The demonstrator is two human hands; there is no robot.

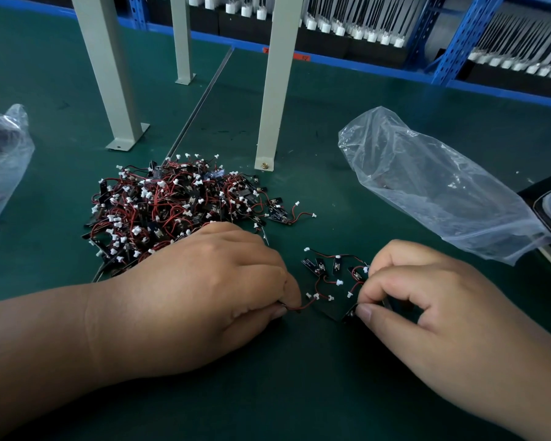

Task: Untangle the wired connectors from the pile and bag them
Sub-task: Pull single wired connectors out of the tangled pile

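Two pinch grips: left hand [210,291] on thin red wire [304,306], right hand [427,300] on flat black connector [350,313].

A: What place is this?
B: I see an electronics assembly workshop: a green-matted tabletop [331,122], blue steel racking [462,39] behind it holding rows of white parts [358,33], a heap of wired connectors [172,205].
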